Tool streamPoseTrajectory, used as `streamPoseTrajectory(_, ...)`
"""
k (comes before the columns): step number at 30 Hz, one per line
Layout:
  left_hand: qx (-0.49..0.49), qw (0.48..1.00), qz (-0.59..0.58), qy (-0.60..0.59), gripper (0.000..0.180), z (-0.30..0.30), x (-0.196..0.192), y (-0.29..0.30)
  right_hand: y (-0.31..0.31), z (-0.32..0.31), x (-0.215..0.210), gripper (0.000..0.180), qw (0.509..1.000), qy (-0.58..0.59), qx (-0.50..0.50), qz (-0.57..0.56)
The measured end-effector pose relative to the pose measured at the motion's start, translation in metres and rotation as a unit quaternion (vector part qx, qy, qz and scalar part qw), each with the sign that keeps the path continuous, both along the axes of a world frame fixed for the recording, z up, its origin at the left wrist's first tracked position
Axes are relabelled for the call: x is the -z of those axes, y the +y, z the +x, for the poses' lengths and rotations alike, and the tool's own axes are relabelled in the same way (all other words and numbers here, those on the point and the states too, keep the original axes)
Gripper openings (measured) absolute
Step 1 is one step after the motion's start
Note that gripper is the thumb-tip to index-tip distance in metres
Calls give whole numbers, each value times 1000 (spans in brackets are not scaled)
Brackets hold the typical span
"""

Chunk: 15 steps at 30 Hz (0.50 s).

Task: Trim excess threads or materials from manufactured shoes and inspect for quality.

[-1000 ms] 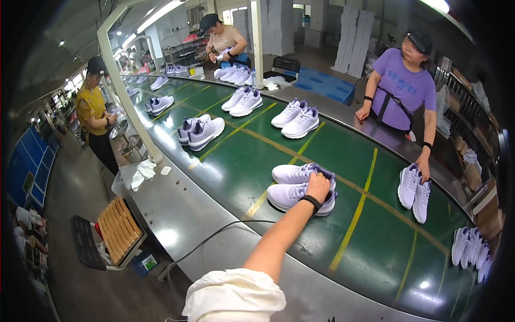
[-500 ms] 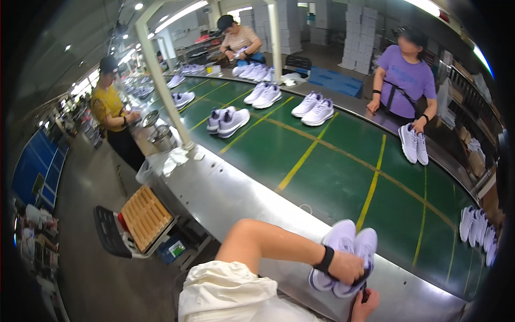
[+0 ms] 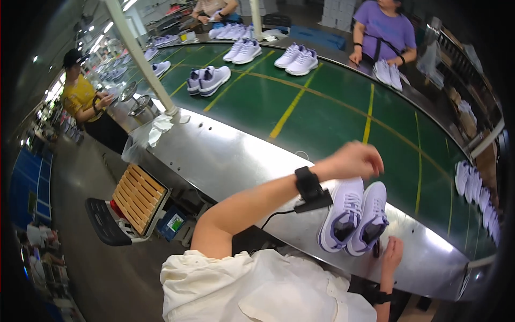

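A pair of white and lilac sneakers (image 3: 354, 217) lies side by side on the steel rim (image 3: 230, 155) of the conveyor, toes pointing away from me. My left hand (image 3: 355, 160) hovers just above their toes, fingers loosely curled and holding nothing; a black band with a cable sits on that wrist. At the near edge of the rim my right hand (image 3: 391, 255) rests with its fingers up, right beside the heel of the right-hand sneaker, gripping nothing.
The green belt (image 3: 332, 112) with yellow lines carries more sneaker pairs (image 3: 209, 80) (image 3: 296, 58). A person in purple (image 3: 383, 32) and a person in yellow (image 3: 83, 99) stand by it. A white post (image 3: 142, 56) rises at the left; a wooden crate (image 3: 137, 196) sits below the rim.
My left hand pulled the sneaker pair off the belt toward me, set it on the steel rim and let go. My head has tipped down toward the rim.
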State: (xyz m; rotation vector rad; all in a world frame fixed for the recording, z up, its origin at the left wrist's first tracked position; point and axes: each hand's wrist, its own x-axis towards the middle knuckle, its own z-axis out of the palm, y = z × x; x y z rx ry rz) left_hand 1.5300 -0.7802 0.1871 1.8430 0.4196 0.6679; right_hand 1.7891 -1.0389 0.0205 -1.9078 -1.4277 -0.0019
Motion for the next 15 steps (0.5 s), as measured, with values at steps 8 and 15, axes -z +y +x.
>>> streamPoseTrajectory(8,-135,734,-539,-390,11,-71,14,18,6,-24,-53,12,991,116,37,54)
streamPoseTrajectory(15,-168,961,-216,49,32,-57,94,-73,19,-79,-85,24,994,85,-54,38)
